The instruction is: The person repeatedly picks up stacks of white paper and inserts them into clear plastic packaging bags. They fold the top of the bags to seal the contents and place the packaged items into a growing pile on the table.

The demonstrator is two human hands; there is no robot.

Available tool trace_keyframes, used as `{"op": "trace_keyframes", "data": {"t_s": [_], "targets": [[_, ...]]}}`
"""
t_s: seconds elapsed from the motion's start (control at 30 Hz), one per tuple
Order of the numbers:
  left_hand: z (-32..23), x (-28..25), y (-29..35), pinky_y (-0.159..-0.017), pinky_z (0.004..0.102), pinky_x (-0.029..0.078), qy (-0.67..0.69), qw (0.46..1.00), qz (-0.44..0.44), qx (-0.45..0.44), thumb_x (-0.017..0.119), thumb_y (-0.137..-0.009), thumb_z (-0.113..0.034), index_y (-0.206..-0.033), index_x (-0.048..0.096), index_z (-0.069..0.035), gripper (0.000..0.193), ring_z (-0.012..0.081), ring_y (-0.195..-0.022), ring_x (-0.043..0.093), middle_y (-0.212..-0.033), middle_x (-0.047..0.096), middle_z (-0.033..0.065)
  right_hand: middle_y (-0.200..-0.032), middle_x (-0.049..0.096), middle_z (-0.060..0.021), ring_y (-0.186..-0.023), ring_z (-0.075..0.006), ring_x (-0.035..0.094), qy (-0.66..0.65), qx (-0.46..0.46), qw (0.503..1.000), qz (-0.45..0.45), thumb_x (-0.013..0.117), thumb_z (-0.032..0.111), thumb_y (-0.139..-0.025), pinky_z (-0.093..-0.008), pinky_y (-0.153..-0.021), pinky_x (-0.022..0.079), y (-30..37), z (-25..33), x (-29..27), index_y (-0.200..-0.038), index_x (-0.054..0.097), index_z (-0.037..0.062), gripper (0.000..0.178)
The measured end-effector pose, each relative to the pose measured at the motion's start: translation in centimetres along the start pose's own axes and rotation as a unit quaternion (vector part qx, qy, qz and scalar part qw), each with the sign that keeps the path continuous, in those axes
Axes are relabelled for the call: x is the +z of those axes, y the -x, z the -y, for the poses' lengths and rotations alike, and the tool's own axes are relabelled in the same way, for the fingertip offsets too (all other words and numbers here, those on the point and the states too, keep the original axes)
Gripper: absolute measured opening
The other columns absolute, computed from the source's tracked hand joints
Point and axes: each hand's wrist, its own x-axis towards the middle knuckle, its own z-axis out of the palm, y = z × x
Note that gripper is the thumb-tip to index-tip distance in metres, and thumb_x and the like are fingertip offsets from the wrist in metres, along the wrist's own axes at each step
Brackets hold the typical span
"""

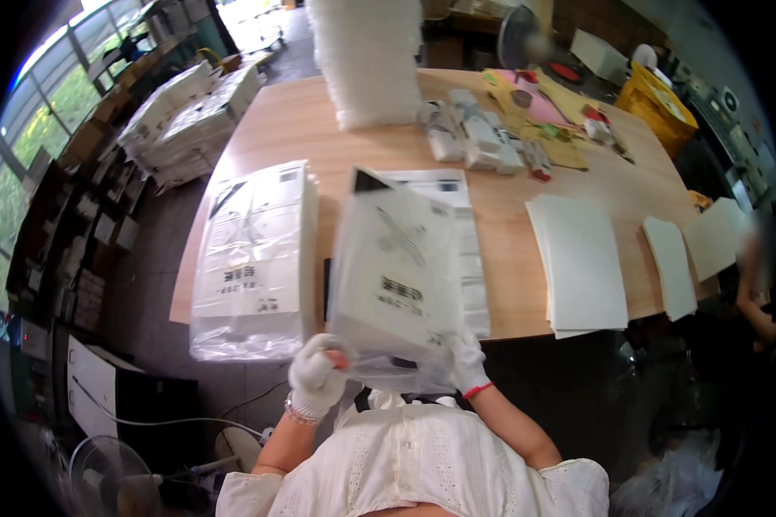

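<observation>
Tilted up in front of me is a clear plastic bag (397, 276) with flat white contents and dark print. My left hand (317, 376), in a white glove, is closed at the bag's lower left edge. The gloved right hand (467, 360), with a red cuff edge, grips the lower right corner; its fingertips are partly hidden. Behind the bag, partly covered, lies a flat white printed pack (472, 258). To its left stands a tall stack of similar bagged packs (254, 258) at the table's near left.
The wooden table (509, 233) also carries white sheets (582, 267), a narrower sheet pile (668, 267), wrapped bundles (470, 129) and a tall translucent white stack (366, 65). A yellow bin (660, 108) stands beyond. Another person's arm (754, 293) is at the right edge.
</observation>
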Motion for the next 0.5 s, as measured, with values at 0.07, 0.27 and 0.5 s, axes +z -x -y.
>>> {"op": "trace_keyframes", "data": {"t_s": [0.07,0.27,0.5], "targets": [[-1.6,-2.7,-0.1,-0.06,0.0281,0.047,0.176,0.948,-0.226,-0.14,0.043,-0.09,-0.011,-0.073,0.047,-0.001,0.02,0.0161,-0.064,0.051,-0.074,0.053,0.0073,-0.109,0.058,-0.0072,-0.098,-0.0153,0.056,-0.04,-0.015,0.994,0.105,0.054,0.009,-0.088,-0.0301,-0.084,0.048,-1.8,-0.1,5.7,-0.118,0.051,0.0015,0.031],[14.6,-18.3,1.4,-0.07,0.0268,0.042,-0.041,0.896,-0.42,-0.138,0.043,-0.085,-0.001,-0.087,0.051,-0.004,0.009,0.0125,-0.079,0.047,-0.088,0.05,0.0038,-0.082,0.06,-0.0049,-0.068,-0.0136,0.06,0.14,0.17,0.881,0.418,0.043,0.015,-0.09,-0.0298,-0.06,0.053,-4.2,-8.4,17.8,-0.114,0.052,-0.0009,0.03],[18.6,-16.7,9.7,-0.081,0.0304,0.046,0.138,0.733,-0.562,-0.357,0.04,-0.085,-0.006,-0.102,0.052,-0.006,0.021,0.0142,-0.094,0.053,-0.099,0.054,0.0064,-0.094,0.062,-0.0082,-0.083,-0.0178,0.062,0.211,0.099,0.925,0.302,0.052,0.028,-0.092,-0.0282,-0.067,0.051,-3.2,-7.8,14.0,-0.114,0.051,0.0027,0.034]]}}
